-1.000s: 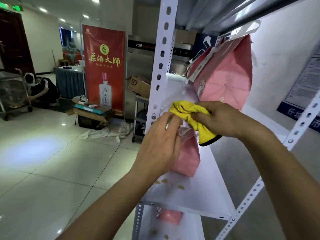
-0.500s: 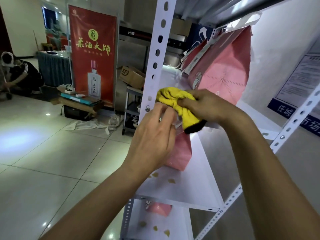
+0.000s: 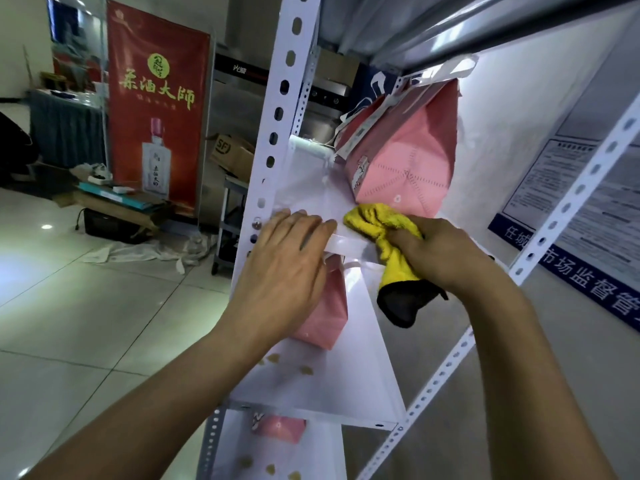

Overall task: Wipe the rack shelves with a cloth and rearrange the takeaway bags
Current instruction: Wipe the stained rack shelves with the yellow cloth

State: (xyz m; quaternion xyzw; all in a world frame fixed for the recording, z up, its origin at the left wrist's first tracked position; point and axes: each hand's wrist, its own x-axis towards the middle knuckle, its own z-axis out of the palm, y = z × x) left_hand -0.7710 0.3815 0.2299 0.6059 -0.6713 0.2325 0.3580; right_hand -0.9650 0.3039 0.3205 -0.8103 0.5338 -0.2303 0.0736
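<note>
My left hand (image 3: 287,258) lies over the top of a pink takeaway bag (image 3: 325,313) by the rack's front left post, fingers closed on its white handle strip (image 3: 346,243). My right hand (image 3: 446,251) grips a yellow cloth (image 3: 377,223) bunched on the white shelf (image 3: 346,375); the cloth's black end (image 3: 401,303) hangs below the hand. A bigger pink takeaway bag (image 3: 405,157) stands at the back of the shelf, just behind the cloth. Another pink bag (image 3: 278,427) sits on the shelf below.
The perforated white post (image 3: 277,133) stands left of my hands and a second post (image 3: 568,199) at the right. The upper shelf (image 3: 450,26) hangs close overhead. A red banner (image 3: 156,109), boxes and a small cart (image 3: 232,216) stand on the tiled floor to the left.
My right hand has carried the yellow cloth to the right, away from my left hand, toward the big bag's base. My left hand stays on the near bag's top.
</note>
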